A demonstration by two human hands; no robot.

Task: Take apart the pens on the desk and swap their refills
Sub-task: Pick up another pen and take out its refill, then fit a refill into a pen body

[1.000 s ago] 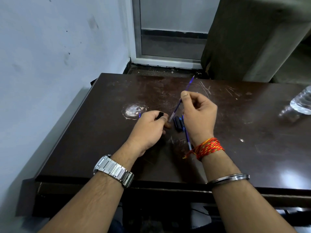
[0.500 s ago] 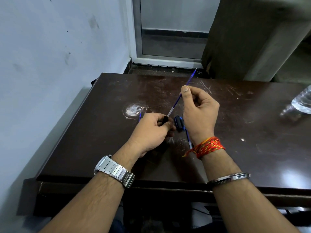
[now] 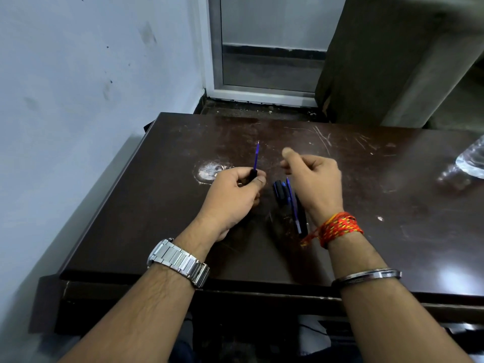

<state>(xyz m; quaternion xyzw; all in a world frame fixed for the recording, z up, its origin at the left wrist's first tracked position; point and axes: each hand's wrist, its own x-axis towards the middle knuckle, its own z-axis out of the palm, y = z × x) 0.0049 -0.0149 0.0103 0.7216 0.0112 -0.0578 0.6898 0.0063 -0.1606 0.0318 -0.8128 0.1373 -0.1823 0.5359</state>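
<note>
A thin blue refill [image 3: 256, 156] is seen poking from a black barrel [image 3: 253, 175] gripped by the left hand [image 3: 233, 199], mid-frame. The right hand [image 3: 318, 180] is curled, seemingly empty, over pen parts [image 3: 284, 197] laid on the desk [image 3: 157, 205].

Desk [image 3: 392, 205]: one. Hands: two, left hand [image 3: 230, 197] and right hand [image 3: 314, 179]. Blue refills: two seen, a held refill [image 3: 256, 155] in one black barrel [image 3: 253, 174] and a loose refill [image 3: 293, 208]. Loose black pen parts [image 3: 279, 189]: count unclear. Wristwatch [image 3: 180, 260], thread band [image 3: 337, 227], bangle [image 3: 366, 276], bottle [image 3: 471, 161]: one each.
</note>
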